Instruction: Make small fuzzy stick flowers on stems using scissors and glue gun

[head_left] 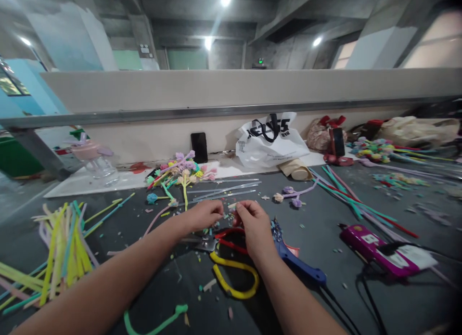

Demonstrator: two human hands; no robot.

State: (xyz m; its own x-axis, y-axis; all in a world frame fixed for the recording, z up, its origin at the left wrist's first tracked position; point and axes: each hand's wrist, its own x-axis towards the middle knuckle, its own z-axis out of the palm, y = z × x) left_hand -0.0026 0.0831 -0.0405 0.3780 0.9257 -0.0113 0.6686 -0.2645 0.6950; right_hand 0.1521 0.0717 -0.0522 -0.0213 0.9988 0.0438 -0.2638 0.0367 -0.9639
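Over the middle of the dark table, my right hand (254, 224) pinches a small pale piece (232, 206), apparently fuzzy stem, between thumb and fingers. My left hand (205, 214) is just left of it, fingers curled in; whatever they may hold is hidden. Beneath the hands lie scissors (238, 293) with red and yellow handles, partly covered by the right hand. A blue glue gun (301, 265) rests beside the right wrist, its nozzle end pointing away. Small fuzzy offcuts (209, 285) are scattered around, and a green fuzzy stem (162, 325) curves near the front edge.
Bundled fuzzy stems (67, 248) lie left. Fuzzy flowers (186, 169), clear sticks (227, 193) and a phone (199, 147) are behind the hands. Further right are a white bag (270, 145), purple flowers (296, 201) and a corded magenta box (371, 246). A plastic jar (97, 169) stands far left.
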